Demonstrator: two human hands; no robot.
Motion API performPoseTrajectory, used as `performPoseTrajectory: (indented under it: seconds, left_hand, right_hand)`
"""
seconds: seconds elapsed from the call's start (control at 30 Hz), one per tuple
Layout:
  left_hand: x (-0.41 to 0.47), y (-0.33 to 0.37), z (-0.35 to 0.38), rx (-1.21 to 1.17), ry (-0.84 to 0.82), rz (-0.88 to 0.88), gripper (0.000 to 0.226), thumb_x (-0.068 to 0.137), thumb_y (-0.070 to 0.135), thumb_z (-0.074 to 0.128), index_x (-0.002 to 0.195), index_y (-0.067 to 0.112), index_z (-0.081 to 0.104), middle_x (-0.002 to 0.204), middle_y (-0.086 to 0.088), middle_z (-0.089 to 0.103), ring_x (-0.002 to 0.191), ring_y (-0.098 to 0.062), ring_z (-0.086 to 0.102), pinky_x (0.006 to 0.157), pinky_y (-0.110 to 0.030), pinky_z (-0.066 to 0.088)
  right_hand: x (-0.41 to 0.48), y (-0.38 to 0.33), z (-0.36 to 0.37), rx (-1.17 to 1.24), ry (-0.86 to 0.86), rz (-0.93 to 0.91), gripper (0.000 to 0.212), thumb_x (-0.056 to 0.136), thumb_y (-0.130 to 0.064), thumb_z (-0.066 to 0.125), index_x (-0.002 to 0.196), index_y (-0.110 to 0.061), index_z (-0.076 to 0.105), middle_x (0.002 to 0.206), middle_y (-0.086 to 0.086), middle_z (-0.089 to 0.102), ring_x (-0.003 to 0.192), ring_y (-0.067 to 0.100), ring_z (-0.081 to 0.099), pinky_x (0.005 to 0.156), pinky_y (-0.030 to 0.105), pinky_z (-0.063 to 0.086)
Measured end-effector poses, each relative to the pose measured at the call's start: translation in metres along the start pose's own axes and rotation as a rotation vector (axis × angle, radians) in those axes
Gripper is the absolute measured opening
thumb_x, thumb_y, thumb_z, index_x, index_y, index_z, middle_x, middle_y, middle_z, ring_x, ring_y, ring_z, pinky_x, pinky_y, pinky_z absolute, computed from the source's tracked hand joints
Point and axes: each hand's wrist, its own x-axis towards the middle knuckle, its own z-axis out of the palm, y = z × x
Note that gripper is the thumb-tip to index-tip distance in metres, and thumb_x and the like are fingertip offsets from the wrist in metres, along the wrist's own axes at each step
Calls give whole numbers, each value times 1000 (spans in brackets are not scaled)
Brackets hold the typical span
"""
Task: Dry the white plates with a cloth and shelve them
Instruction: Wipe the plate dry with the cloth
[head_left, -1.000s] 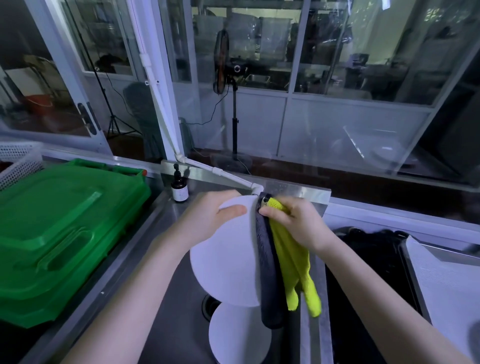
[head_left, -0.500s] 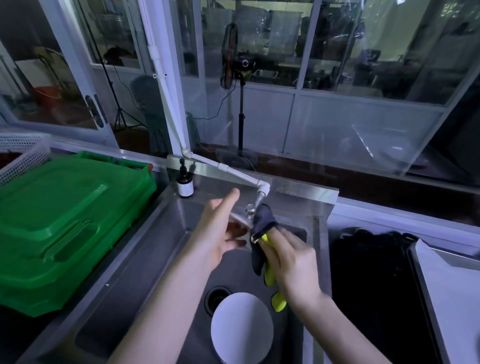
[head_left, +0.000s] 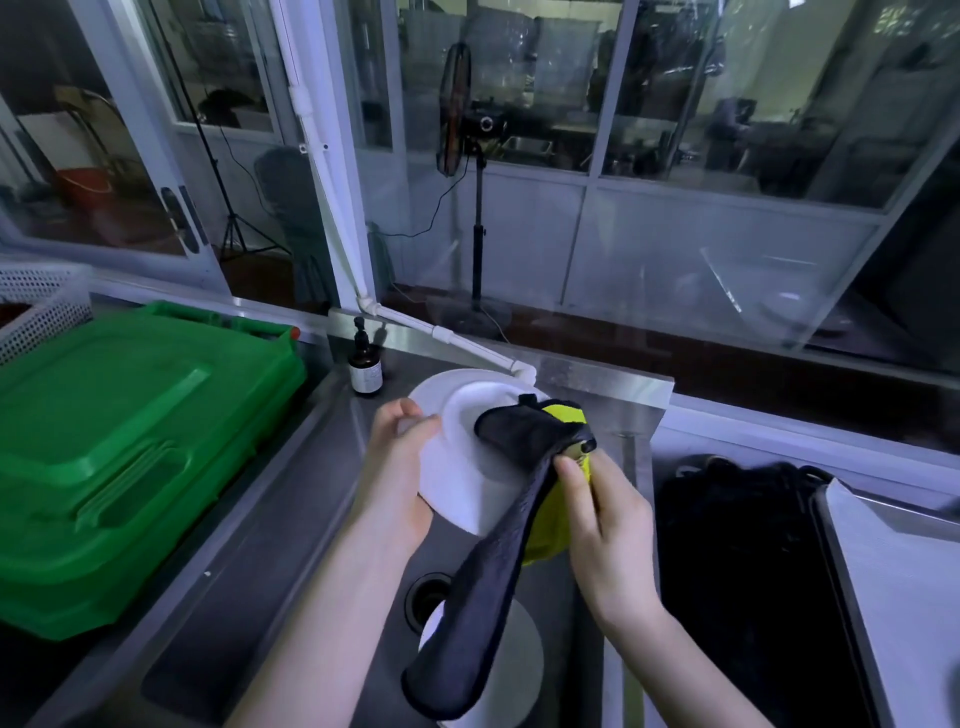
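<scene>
Holding plate (head_left: 456, 480) left, cloth (head_left: 501, 566) right, touching

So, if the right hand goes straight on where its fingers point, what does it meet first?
Probably the white plate in the left hand, with the cloth that the right hand grips pressed between; depth is unclear.

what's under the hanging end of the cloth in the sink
A second white plate lies on the floor of the sink, beside the drain. The dark tail of the cloth covers much of it, so anything else beneath cannot be seen.
</scene>
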Motion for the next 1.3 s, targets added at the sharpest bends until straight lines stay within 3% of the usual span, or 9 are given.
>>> performPoseTrajectory:
  seconds: [0.07, 0.17, 0.27, 0.43, 0.67, 0.9, 1.03, 1.2, 1.3]
  left_hand:
    - [0, -2, 0, 25, 44, 87, 15, 91, 17, 66, 92, 28, 56, 102, 2, 55, 97, -19, 47, 80, -33, 35]
    - [-4, -2, 4, 35, 5, 166, 27, 99, 12, 57, 99, 37, 66, 105, 5, 62, 93, -12, 57, 79, -25, 47]
    - [-10, -3, 6, -30, -109, 176, 32, 102, 7, 50, 111, 33, 66, 119, -15, 66, 103, -29, 64, 94, -42, 49]
    - [-18, -4, 2, 23, -63, 213, 36, 100, 8, 53, 110, 39, 69, 134, 6, 61, 134, -17, 50, 115, -40, 40]
    - [-14, 10, -8, -66, -40, 248, 30, 84, 24, 62, 99, 48, 72, 142, 2, 57, 134, -22, 51, 113, -45, 40]
    - [-18, -4, 4, -21, -90, 231, 30, 98, 12, 57, 106, 39, 70, 136, 1, 62, 126, -14, 56, 102, -33, 48]
    - [-18, 6, 3, -106, -50, 232, 29, 85, 20, 62, 101, 42, 72, 136, -3, 60, 130, -27, 54, 108, -45, 44]
    - [-17, 13, -4, -100, -44, 250, 34, 79, 25, 62, 105, 44, 72, 138, -3, 61, 133, -27, 53, 114, -50, 39]
    - [-19, 9, 0, -80, -44, 245, 30, 85, 18, 62, 107, 36, 70, 134, -2, 63, 134, -25, 52, 115, -46, 38]
  right_hand:
    - [-4, -4, 1, -136, -55, -187, 14, 99, -30, 47, 94, -24, 59, 93, -21, 56, 86, 7, 54, 78, 16, 38]
    - [-11, -5, 16, -282, -335, -453, 34, 101, -31, 47, 126, -15, 62, 135, -3, 59, 130, 15, 51, 109, 26, 35]
    - [3, -13, 28, -303, -481, -372, 43, 104, -31, 41, 140, -11, 51, 148, -1, 47, 146, 15, 30, 118, 35, 27]
    - [48, -10, 32, -459, -510, -212, 50, 105, -36, 29, 149, -14, 38, 159, -4, 30, 150, 7, 9, 123, 35, 3]
    - [15, -1, 7, -331, -473, -259, 40, 105, -32, 35, 117, -7, 63, 133, 2, 60, 149, 16, 19, 122, 44, 18]
    - [41, -18, 25, -413, -495, -292, 47, 105, -34, 33, 143, -12, 49, 154, -1, 39, 149, 9, 15, 123, 36, 10]
    - [59, -6, 19, -486, -404, -187, 43, 106, -31, 32, 144, -16, 46, 158, -6, 31, 150, 7, 5, 123, 35, 5]
    - [22, -5, 13, -334, -366, -189, 31, 105, -25, 36, 111, -11, 63, 130, 1, 58, 150, 17, 18, 120, 46, 20]
    - [0, -16, 18, -293, -476, -320, 43, 105, -31, 34, 131, -8, 59, 144, 0, 53, 149, 16, 20, 122, 40, 18]
